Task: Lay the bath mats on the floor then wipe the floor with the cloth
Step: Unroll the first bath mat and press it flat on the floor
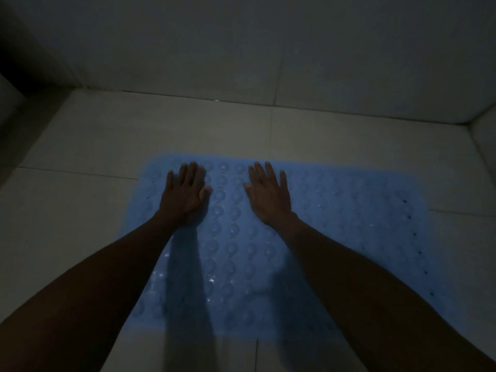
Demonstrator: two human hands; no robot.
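Both forearms reach out to the blue bath mat (pixel 308 237) lying on the tiled floor (pixel 94 210) near the far wall, left hand (pixel 185 191) and right hand (pixel 268 194) palm-down, fingers straight, seemingly pressing it flat in dim light.

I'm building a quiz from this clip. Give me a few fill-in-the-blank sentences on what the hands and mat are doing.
1. Both hands rest on the ____ bath mat.
2. The left hand lies with its fingers ____.
3. The mat lies on the tiled ____.
4. The right hand holds ____.

Missing words: blue; straight; floor; nothing
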